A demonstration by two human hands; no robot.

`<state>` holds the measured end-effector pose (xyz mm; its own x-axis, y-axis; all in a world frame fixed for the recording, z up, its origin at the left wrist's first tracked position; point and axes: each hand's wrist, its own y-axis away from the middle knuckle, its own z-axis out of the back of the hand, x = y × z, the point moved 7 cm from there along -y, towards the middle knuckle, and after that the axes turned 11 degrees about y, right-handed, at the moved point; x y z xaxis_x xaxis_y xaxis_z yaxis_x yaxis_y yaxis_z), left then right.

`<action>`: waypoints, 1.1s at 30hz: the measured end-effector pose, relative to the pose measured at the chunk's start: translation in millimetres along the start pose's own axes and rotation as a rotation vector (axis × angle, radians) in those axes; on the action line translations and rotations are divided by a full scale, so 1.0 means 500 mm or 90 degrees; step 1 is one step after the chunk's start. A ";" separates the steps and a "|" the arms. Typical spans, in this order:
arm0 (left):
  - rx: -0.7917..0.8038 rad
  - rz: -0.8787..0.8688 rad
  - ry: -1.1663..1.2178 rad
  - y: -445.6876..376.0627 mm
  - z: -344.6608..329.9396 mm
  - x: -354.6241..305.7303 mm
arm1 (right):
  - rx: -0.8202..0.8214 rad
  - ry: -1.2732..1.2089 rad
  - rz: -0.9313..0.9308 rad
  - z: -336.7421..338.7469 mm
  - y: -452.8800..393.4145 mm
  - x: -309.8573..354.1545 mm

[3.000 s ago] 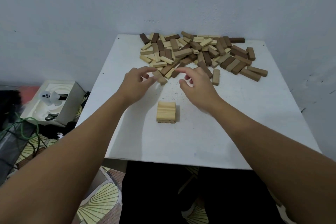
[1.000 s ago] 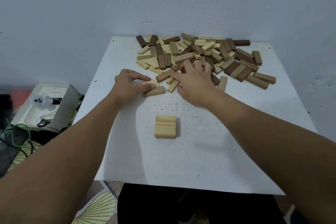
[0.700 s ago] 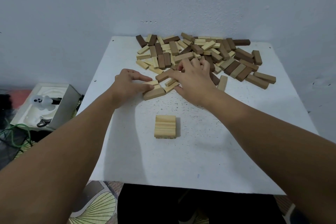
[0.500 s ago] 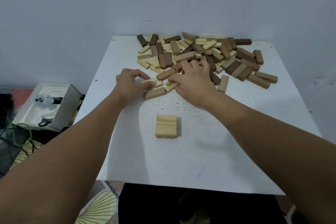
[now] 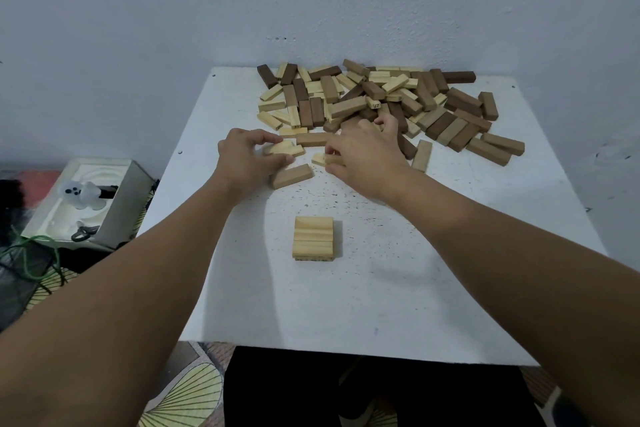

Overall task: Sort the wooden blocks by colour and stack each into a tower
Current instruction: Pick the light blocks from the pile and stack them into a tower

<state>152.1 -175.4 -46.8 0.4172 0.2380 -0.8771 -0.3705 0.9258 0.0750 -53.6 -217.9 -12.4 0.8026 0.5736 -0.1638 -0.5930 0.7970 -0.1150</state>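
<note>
A heap of pale, tan and dark brown wooden blocks [image 5: 377, 100] covers the far half of the white table [image 5: 381, 288]. A low stack of pale blocks [image 5: 313, 238] stands near the table's middle. My left hand [image 5: 247, 158] curls its fingers round pale blocks [image 5: 285, 148] at the heap's near edge. A tan block [image 5: 291, 176] lies just below that hand. My right hand [image 5: 363, 151] pinches a pale block [image 5: 333, 159] at the heap's front, its fingers reaching into the heap.
A white box [image 5: 86, 201] with a small white figure and scissors sits on the floor to the left, beside a green cable [image 5: 34, 253]. A wall rises right behind the table. A lone tan block [image 5: 423, 155] lies right of my right hand.
Both hands have drawn pale blocks out of the heap's front edge toward me. My left hand's fingers have curled round its blocks, and my right hand has taken hold of one.
</note>
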 end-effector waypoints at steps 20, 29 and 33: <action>0.062 -0.107 -0.329 0.005 -0.020 -0.059 | 0.018 -0.035 -0.064 -0.004 0.024 -0.005; -0.056 -0.314 -0.450 0.038 -0.024 -0.087 | 0.013 -0.019 -0.087 -0.005 0.026 -0.004; 0.005 -0.230 -0.446 0.033 -0.043 -0.110 | -0.005 0.020 -0.083 0.001 0.044 -0.001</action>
<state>105.2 -179.6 -7.5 0.9373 0.0500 -0.3449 -0.1084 0.9824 -0.1520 -67.0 -200.6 -14.6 0.8703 0.4592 -0.1782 -0.4848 0.8626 -0.1446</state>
